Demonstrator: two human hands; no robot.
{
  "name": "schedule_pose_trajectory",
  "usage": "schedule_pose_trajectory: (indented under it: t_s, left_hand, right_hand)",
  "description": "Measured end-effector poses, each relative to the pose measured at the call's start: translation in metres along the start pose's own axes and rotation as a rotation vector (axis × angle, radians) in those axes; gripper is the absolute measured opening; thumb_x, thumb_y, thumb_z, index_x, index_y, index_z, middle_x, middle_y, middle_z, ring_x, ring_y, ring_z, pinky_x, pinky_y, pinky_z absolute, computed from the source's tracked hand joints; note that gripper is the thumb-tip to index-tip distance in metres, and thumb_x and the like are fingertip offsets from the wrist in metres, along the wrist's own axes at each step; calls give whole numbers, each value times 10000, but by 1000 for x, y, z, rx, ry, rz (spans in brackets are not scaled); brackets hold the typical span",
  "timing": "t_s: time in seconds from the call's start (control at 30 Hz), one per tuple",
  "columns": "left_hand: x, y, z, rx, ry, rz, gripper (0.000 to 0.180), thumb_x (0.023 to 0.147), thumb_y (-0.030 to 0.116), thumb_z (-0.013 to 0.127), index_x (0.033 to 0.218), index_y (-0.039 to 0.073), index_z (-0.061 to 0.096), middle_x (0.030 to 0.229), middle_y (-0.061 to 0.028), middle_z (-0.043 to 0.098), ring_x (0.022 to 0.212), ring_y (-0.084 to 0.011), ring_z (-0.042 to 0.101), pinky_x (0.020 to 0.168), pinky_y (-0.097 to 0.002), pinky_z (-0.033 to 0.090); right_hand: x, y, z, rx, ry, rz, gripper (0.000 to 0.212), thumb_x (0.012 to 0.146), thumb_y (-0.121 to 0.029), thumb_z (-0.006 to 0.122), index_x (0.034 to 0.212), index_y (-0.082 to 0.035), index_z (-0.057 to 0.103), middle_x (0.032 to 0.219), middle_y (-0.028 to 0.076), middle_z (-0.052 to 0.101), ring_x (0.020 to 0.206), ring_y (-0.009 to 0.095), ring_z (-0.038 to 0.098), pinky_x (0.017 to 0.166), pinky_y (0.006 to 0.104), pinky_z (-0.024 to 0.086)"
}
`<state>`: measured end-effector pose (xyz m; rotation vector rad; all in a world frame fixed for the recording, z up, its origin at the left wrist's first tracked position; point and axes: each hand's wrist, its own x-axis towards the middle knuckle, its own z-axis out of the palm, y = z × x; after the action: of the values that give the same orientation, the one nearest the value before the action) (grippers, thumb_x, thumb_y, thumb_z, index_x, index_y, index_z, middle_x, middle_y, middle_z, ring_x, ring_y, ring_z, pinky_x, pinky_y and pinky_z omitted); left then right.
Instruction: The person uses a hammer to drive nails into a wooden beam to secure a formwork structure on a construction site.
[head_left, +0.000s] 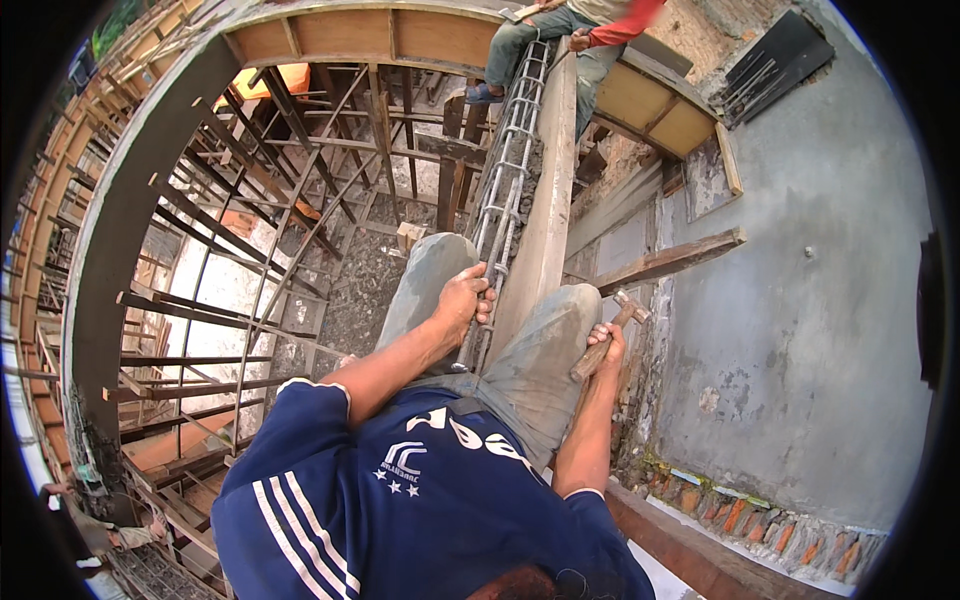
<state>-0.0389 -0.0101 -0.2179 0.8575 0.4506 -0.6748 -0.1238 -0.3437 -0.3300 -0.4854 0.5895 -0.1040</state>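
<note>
Person in navy shirt (400, 500) with white sleeve stripes; grey trousers (530, 355), knees spread either side of a long narrow beam form. Hands apart, one on each side.

Left hand (463, 302): fingers curled against the near stretch of the rebar cage (517, 140), between the knees; exact bar gripped cannot be told. Right hand (606, 345): closed round the wooden handle of a hammer (631, 308), just beyond the right knee, head uppermost, clear of the cage.

Cage runs away from the body, tied with crosswise loops. Pale side board (556, 180) stands along its right. Farther right, a loose-looking timber (670, 260) slants toward a grey rendered surface (800, 300), broken bricks (770, 525) along its lower edge.

Left, below: crossed props and poles (270, 250), enclosed by a curved grey band (135, 190).

Far end: co-worker (590, 20) seated at the cage, red sleeve, one hand near the side board. Plywood panels (345, 36) curve behind; dark sheet (778, 65) at upper right.
</note>
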Motion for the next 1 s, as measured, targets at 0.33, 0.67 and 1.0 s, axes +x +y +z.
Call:
schedule_pose_trajectory:
  t_s: [0.33,0.67,1.0]
  left_hand:
    - [141,24,-16,-406,-64,-82,117,1027,192,409,1035,93,471,701,-19,501,501,-89,454,421,-254,392]
    - [170,46,66,-491,76,-64,88,885,97,384,879,96,473,643,-31,491,476,-141,467,396,-305,382]
    - [180,81,69,-545,171,20,149,863,55,359,859,30,506,590,-84,496,451,-181,489,401,-331,379]
  right_hand:
    - [-90,16,83,-414,-2,-322,124,889,-127,589,876,-67,481,708,27,503,589,131,524,539,327,499]
    - [-195,4,210,-834,-348,-887,236,950,-141,588,1113,-8,484,797,101,532,624,166,535,567,354,509]
    - [-200,30,306,-935,-830,-1443,456,975,-478,556,1185,-101,409,790,97,516,616,192,532,572,398,514]
